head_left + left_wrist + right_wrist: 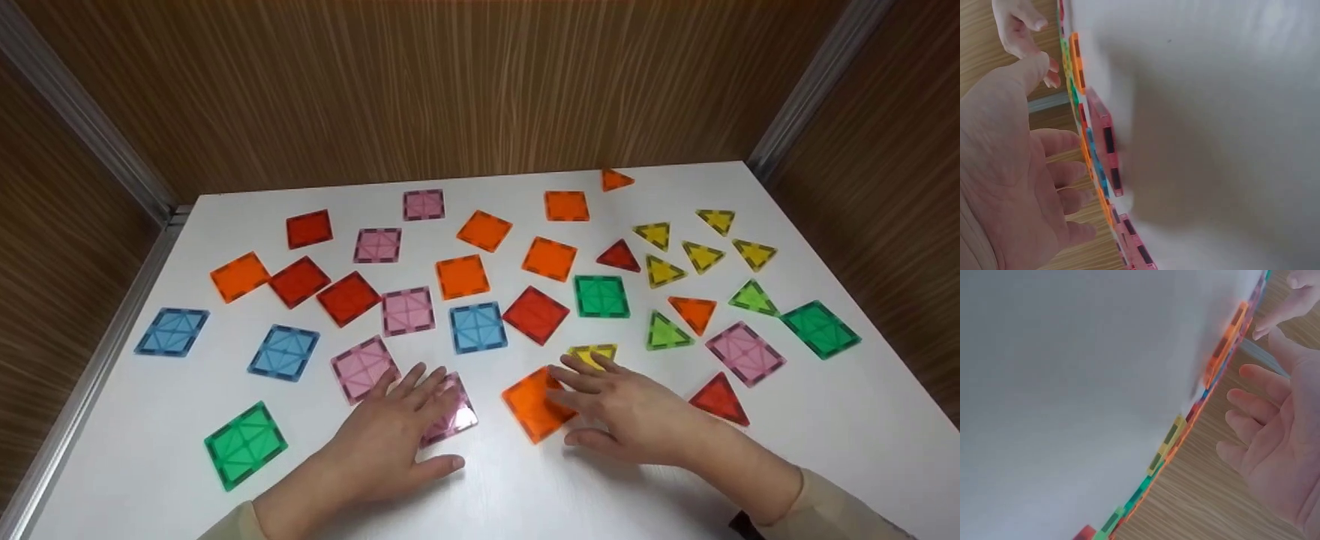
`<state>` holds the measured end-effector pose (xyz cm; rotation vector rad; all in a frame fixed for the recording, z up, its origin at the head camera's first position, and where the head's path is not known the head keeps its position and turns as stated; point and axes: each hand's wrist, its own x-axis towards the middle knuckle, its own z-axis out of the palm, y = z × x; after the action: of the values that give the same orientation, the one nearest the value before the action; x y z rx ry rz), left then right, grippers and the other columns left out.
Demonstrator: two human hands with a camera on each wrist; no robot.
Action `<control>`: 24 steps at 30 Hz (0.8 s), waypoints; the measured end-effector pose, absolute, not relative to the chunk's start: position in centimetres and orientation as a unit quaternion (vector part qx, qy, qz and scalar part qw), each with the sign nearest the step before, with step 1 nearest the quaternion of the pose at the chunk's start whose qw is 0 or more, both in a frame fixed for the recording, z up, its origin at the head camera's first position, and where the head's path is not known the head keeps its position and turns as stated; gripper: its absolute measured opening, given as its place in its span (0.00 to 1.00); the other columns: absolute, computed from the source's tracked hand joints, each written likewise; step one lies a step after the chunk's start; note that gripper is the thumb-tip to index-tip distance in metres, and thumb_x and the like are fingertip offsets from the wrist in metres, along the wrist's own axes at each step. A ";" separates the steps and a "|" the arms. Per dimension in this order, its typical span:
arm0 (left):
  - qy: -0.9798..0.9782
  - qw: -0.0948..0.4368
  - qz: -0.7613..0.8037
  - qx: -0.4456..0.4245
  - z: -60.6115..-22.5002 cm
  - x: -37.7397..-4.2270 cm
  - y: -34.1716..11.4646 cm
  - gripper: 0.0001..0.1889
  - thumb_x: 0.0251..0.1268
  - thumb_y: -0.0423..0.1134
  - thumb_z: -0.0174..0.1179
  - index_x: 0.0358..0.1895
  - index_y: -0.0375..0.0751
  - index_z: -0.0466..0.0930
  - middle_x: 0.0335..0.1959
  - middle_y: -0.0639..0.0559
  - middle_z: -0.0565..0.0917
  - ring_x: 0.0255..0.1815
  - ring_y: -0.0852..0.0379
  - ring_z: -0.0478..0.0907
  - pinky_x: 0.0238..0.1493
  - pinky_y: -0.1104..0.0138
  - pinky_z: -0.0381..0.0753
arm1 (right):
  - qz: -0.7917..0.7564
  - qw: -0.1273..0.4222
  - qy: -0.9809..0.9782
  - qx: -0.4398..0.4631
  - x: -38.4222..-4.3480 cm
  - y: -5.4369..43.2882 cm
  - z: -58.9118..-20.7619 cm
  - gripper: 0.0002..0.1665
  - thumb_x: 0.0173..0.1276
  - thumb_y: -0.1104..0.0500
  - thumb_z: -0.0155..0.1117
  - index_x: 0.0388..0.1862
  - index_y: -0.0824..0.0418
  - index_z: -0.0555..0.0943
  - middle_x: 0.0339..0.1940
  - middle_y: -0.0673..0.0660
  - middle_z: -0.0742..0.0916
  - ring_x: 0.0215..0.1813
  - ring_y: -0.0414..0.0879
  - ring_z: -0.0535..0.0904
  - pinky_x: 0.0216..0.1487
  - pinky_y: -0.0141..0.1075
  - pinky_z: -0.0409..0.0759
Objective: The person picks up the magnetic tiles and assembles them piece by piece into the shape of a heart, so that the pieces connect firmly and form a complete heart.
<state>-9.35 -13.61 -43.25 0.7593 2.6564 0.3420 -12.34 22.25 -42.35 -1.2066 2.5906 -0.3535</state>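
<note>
My left hand (pixel 394 435) is spread palm down just above a pink square magnetic tile (pixel 457 420), covering part of it. Its fingertips overlap the corner of a second pink tile (pixel 360 367) in the head view. In the left wrist view, a gap shows between the fingers (pixel 1069 173) and the pink tile (pixel 1103 143). My right hand (pixel 630 409), fingers extended and holding nothing, hovers at the right side of an orange square tile (pixel 529 405). A yellow triangle tile (pixel 596 352) is partly hidden behind its fingers.
More translucent tiles lie flat across the white table (pixel 480 502). Blue tiles (pixel 283 352) and a green square (pixel 246 445) are left, red and orange squares (pixel 463 277) mid-table, yellow triangles (pixel 703 256) right. Wood-grain panels (pixel 450 90) enclose the back and sides.
</note>
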 end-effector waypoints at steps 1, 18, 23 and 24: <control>0.939 0.183 0.117 0.267 -43.4 -9.3 -13.6 0.49 0.66 0.78 0.54 0.86 0.61 0.56 0.87 0.55 0.55 0.88 0.46 0.46 0.82 0.38 0.40 | -0.123 0.135 0.889 -0.419 -12.3 22.2 -42.5 0.36 0.79 0.39 0.64 0.80 0.48 0.74 0.83 0.51 0.71 0.85 0.53 0.59 0.80 0.60 0.60; 0.930 0.212 0.109 0.281 -44.0 -9.9 -13.8 0.44 0.72 0.74 0.53 0.86 0.63 0.55 0.86 0.56 0.57 0.87 0.48 0.51 0.82 0.43 0.53 | -0.102 0.180 0.891 -0.405 -11.8 21.7 -43.4 0.40 0.80 0.42 0.64 0.85 0.51 0.65 0.85 0.50 0.67 0.84 0.48 0.61 0.78 0.55 0.65; 0.924 0.204 0.114 0.301 -43.9 -10.4 -13.3 0.41 0.75 0.71 0.52 0.85 0.61 0.56 0.87 0.56 0.54 0.87 0.49 0.47 0.83 0.46 0.52 | -0.100 0.167 0.895 -0.402 -11.7 21.5 -43.6 0.42 0.80 0.41 0.63 0.86 0.50 0.63 0.86 0.50 0.66 0.85 0.49 0.60 0.79 0.54 0.65; 0.923 0.203 0.114 0.306 -43.9 -10.5 -13.2 0.41 0.76 0.70 0.52 0.86 0.61 0.56 0.87 0.56 0.54 0.88 0.49 0.47 0.83 0.47 0.52 | -0.100 0.165 0.895 -0.403 -11.8 21.5 -43.6 0.42 0.80 0.41 0.63 0.86 0.50 0.63 0.86 0.50 0.66 0.85 0.49 0.60 0.79 0.54 0.65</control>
<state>-10.53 -13.20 -43.92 0.8551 2.5766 0.3169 -11.75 21.53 -43.61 -1.1469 2.5498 -0.2859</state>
